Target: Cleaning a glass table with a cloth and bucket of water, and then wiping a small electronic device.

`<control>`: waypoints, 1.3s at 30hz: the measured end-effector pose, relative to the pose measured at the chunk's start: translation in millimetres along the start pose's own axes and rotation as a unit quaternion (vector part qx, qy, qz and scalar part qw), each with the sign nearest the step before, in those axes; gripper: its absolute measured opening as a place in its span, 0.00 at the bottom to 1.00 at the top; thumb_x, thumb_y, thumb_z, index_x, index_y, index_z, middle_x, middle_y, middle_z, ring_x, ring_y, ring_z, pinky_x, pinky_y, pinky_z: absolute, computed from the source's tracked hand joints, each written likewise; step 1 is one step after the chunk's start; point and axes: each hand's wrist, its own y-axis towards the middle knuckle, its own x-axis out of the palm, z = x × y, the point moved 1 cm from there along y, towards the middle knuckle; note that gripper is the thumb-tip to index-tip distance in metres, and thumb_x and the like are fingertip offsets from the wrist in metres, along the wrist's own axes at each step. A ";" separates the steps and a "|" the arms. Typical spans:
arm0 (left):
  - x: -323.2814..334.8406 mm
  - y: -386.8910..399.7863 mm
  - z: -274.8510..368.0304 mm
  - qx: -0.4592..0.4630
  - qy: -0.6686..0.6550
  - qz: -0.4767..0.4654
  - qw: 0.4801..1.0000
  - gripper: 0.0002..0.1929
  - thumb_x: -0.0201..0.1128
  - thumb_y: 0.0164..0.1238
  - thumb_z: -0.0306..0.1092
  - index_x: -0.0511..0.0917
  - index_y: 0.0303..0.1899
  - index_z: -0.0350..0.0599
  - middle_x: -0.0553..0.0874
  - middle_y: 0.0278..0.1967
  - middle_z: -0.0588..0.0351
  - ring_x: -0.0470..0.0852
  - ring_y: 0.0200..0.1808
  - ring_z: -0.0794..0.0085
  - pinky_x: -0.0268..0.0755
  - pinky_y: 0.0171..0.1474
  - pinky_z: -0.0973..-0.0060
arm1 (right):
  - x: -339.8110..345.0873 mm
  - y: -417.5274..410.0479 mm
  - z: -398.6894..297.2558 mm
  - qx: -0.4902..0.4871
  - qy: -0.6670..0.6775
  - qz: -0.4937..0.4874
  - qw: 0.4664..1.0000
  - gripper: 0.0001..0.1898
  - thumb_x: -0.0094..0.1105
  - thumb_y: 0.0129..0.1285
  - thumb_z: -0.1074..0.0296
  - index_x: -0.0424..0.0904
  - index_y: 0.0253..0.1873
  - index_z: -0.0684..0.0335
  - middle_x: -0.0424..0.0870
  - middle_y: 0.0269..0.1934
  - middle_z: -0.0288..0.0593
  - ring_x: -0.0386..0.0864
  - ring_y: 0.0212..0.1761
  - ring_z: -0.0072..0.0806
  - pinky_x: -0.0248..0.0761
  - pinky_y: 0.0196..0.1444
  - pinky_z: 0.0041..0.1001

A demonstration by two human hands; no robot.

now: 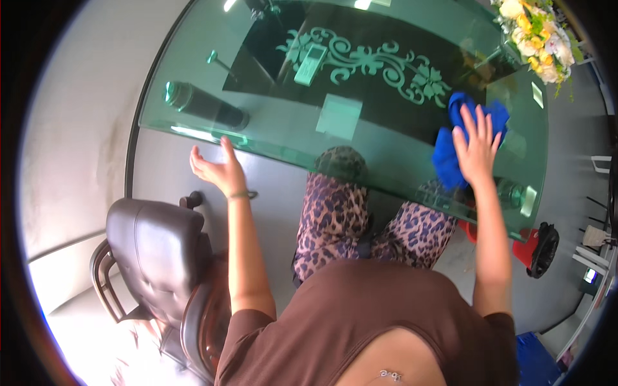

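My right hand (477,144) lies on a crumpled blue cloth (446,157), pressing it against the right part of a green-tinted glass tabletop (285,130). The fingers are spread, and folds of cloth show on both sides of them. At the front left edge of the glass is my left hand (219,169), palm turned up, fingers apart and nothing in it. Its fingertips are close to the edge; whether they touch it I cannot tell. A small handheld remote control (311,65) appears in the glass area, over a white scroll-and-flower pattern (367,60).
White and yellow flowers (536,41) stand at the far right corner. A dark brown leather armchair (154,246) is on my left. Right of the table is a red bin (526,248) with a black liner. My patterned trouser legs (333,207) reach under the glass.
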 end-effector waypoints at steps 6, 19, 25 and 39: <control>38.3 80.2 -19.8 -0.331 -0.301 -0.168 0.878 0.57 0.74 0.48 0.59 0.50 0.63 0.18 0.72 0.57 0.33 0.76 0.56 0.56 0.69 0.60 0.67 | 28.2 73.0 2.4 0.070 -0.001 -0.024 0.997 0.31 0.40 0.66 0.35 0.56 0.72 0.34 0.52 0.75 0.40 0.46 0.76 0.48 0.35 0.69 0.65; 58.4 60.4 -5.1 -0.303 -0.243 -0.001 0.922 0.45 0.75 0.51 0.42 0.54 0.60 0.24 0.74 0.54 0.35 0.79 0.52 0.54 0.75 0.56 0.65 | -18.3 -4.4 -159.8 -0.192 0.130 0.028 0.972 0.23 0.57 0.62 0.51 0.74 0.62 0.44 0.73 0.62 0.38 0.68 0.63 0.35 0.58 0.61 0.40; 59.9 48.5 1.5 -0.283 -0.317 0.015 0.905 0.41 0.68 0.61 0.41 0.52 0.65 0.27 0.71 0.58 0.38 0.75 0.57 0.60 0.69 0.59 0.66 | -42.8 -28.2 -20.5 -0.070 -0.071 0.000 0.995 0.27 0.56 0.60 0.51 0.70 0.66 0.41 0.54 0.74 0.46 0.48 0.75 0.52 0.34 0.71 0.59; 64.5 45.0 -2.7 -0.417 -0.438 -0.039 0.795 0.30 0.45 0.74 0.54 0.57 0.67 0.42 0.74 0.53 0.46 0.80 0.45 0.56 0.77 0.42 0.66 | 16.9 47.2 -262.5 -0.256 0.258 0.021 0.931 0.28 0.58 0.58 0.49 0.73 0.63 0.49 0.65 0.68 0.48 0.58 0.71 0.48 0.47 0.71 0.52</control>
